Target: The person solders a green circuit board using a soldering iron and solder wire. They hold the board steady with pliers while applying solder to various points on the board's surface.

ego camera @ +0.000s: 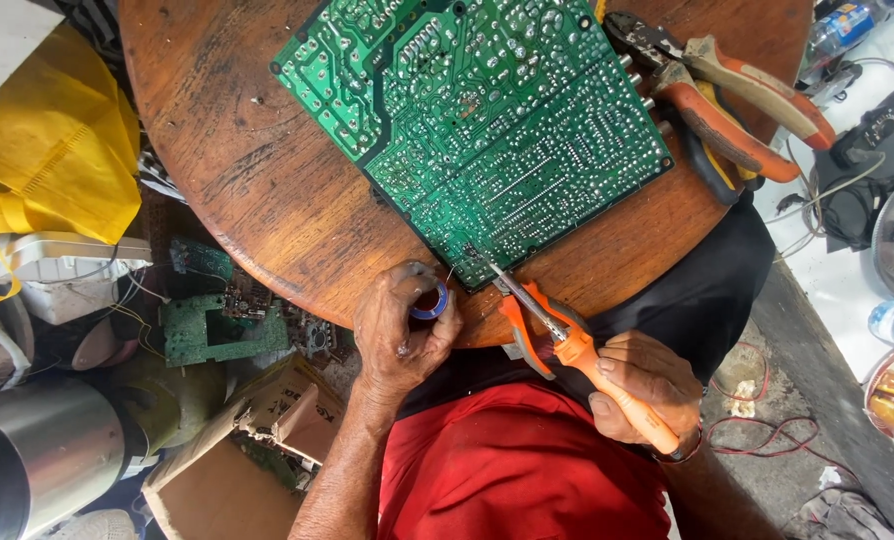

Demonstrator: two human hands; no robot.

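Observation:
A large green circuit board (477, 120) lies solder side up on a round wooden table (237, 170). My right hand (647, 385) grips orange-handled needle-nose pliers (567, 345) whose tips reach the board's near corner. My left hand (399, 330) is curled around a small spool of solder wire (431, 302) at the table's near edge, just left of the pliers' tips. A thin wire runs from the spool toward the board's corner.
Orange-handled pliers and cutters (737, 100) lie at the table's right side. A yellow bag (57, 150), a green board scrap (207, 330), a cardboard box (257, 430) and a metal cylinder (37, 450) sit on the left. Bottles and cables lie at right.

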